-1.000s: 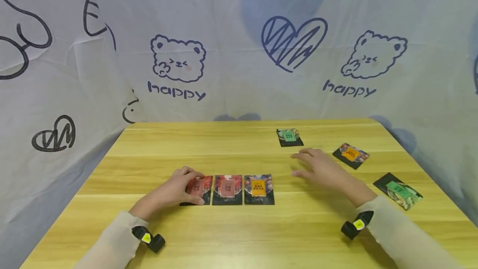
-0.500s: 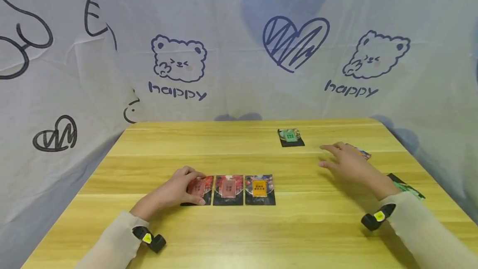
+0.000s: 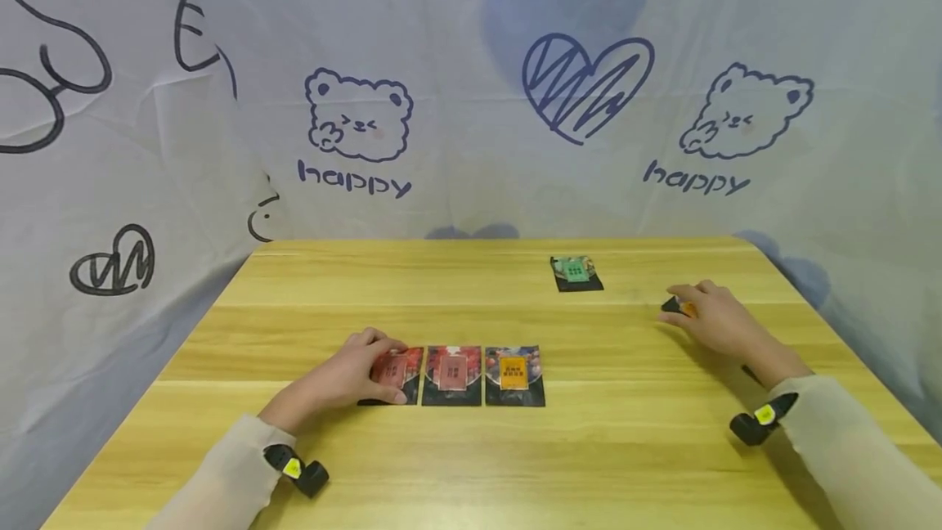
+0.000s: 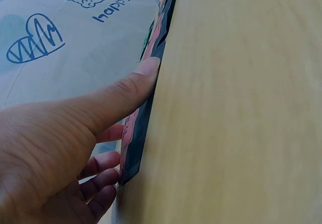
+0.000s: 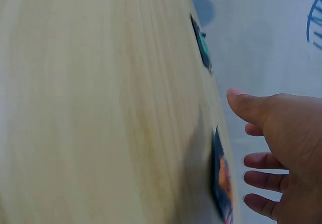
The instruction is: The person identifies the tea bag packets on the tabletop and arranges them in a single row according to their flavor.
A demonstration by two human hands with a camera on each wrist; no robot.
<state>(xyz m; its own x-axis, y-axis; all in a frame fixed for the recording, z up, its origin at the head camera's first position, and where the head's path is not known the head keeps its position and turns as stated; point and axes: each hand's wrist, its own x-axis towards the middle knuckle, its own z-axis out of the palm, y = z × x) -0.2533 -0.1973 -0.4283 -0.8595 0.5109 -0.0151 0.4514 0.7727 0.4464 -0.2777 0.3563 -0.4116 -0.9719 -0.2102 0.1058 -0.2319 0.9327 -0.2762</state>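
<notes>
My left hand (image 3: 349,373) rests on the leftmost red-and-black packet (image 3: 395,370), its thumb and fingertips at the edges. In the left wrist view the thumb presses that packet near one corner, the fingers loosely bent. Beside it lie a second red packet (image 3: 453,375) and an orange-labelled packet (image 3: 513,375), making a row. My right hand (image 3: 721,324) hovers over another orange-labelled packet (image 3: 671,307), largely hidden behind the hand in the head view. The right wrist view shows thumb and fingers spread, with a gap to this packet (image 5: 221,178).
A green-labelled packet (image 3: 577,273) lies near the table's back edge. Under the right forearm a dark corner of another packet (image 3: 751,373) peeks out. The wooden table (image 3: 471,464) backs onto a printed cloth (image 3: 471,121).
My right hand has moved right, from near the green packet to over the loose orange-labelled packet, and its forearm now covers the packet at the far right. The left hand has stayed in place.
</notes>
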